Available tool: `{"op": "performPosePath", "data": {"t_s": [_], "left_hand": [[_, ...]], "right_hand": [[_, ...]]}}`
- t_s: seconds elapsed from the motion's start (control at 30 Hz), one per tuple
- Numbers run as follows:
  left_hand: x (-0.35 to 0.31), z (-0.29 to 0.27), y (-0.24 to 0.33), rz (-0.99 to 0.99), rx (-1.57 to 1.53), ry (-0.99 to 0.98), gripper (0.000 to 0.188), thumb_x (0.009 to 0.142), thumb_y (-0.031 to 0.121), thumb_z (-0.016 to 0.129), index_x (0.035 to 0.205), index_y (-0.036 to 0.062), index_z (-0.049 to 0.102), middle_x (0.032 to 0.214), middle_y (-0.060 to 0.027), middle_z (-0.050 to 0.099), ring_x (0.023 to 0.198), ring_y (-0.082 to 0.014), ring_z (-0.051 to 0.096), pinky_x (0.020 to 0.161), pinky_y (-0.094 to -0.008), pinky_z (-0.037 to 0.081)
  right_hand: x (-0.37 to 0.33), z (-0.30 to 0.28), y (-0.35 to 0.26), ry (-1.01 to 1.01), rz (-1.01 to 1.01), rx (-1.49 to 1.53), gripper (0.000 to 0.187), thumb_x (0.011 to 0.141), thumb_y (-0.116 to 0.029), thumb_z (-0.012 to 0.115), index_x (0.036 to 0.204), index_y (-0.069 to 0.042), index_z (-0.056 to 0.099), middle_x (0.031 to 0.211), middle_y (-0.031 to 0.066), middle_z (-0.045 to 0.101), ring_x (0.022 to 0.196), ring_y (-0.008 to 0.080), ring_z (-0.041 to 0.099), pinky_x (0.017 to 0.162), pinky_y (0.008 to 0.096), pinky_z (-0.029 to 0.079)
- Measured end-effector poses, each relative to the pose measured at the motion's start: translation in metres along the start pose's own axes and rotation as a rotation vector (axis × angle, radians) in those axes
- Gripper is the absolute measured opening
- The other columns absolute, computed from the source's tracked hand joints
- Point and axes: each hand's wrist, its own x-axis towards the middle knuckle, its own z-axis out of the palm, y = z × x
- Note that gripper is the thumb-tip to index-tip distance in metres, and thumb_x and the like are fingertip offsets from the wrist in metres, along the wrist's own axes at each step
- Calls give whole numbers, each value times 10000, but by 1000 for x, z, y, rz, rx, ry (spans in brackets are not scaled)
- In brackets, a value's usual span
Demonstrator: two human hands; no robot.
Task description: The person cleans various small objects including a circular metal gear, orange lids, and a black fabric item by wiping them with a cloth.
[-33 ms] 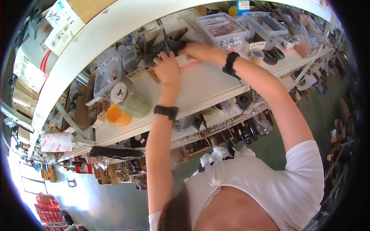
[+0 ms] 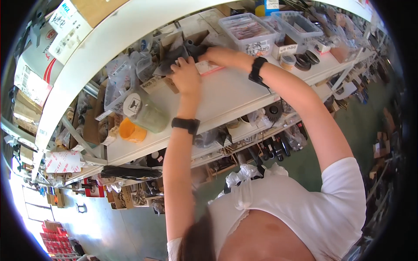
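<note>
On the white shelf, my left hand (image 2: pixel 187 76) curls its fingers over a dark grey, curved part (image 2: pixel 166 67) at the front of an opened cardboard box (image 2: pixel 198 37). My right hand (image 2: pixel 220 56) reaches in from the right. Its fingertips touch or sit just behind another dark grey part (image 2: pixel 191 48) in the same box, and they are blurred and partly hidden. Below the hands lie a flattened cardboard flap (image 2: pixel 154 83) and a white and red small box (image 2: pixel 208 67).
Left of my hands stand a clear jar (image 2: pixel 152 115) with a labelled lid, an orange cup (image 2: pixel 132 130) and a plastic bin (image 2: pixel 114 98) of bagged parts. Clear bins (image 2: pixel 248 32), a small round tub (image 2: pixel 287 61) and dark rings (image 2: pixel 303 62) are at right. A shelf beam (image 2: pixel 143 17) arches overhead.
The whole scene has slid very slightly left in the view. Both hands stay at the dark parts in the box, with little visible movement.
</note>
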Motion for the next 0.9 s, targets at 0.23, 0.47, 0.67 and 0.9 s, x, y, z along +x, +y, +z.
{"op": "performPosePath", "data": {"t_s": [0.23,0.47,0.67,0.9], "left_hand": [[8,-2,-13,60,92,-44,416,566,245,752,909,131,545,886,-69,522,812,-277,564,516,-324,513],[22,14,4,140,72,66,162,700,165,595,858,129,590,825,-44,513,758,-232,544,474,-320,482],[23,1,12,128,67,-33,147,730,146,577,865,93,597,857,-42,528,797,-223,554,500,-317,501],[18,-5,2,161,82,-1,129,761,127,540,871,87,597,867,-50,532,790,-231,555,497,-294,504]], "right_hand": [[-12,-13,-2,271,-52,-350,413,667,-133,647,1066,-139,540,968,50,588,960,253,527,848,373,410],[-77,-48,36,188,535,-303,413,690,-318,631,1049,-128,554,1149,78,521,1101,285,445,916,453,314],[-76,-25,53,324,247,-245,280,688,-286,640,908,-115,609,1049,33,580,1066,238,456,916,406,272],[-49,-7,52,401,131,-196,207,687,-272,623,866,-167,618,942,53,597,1027,222,471,908,409,260]]}}
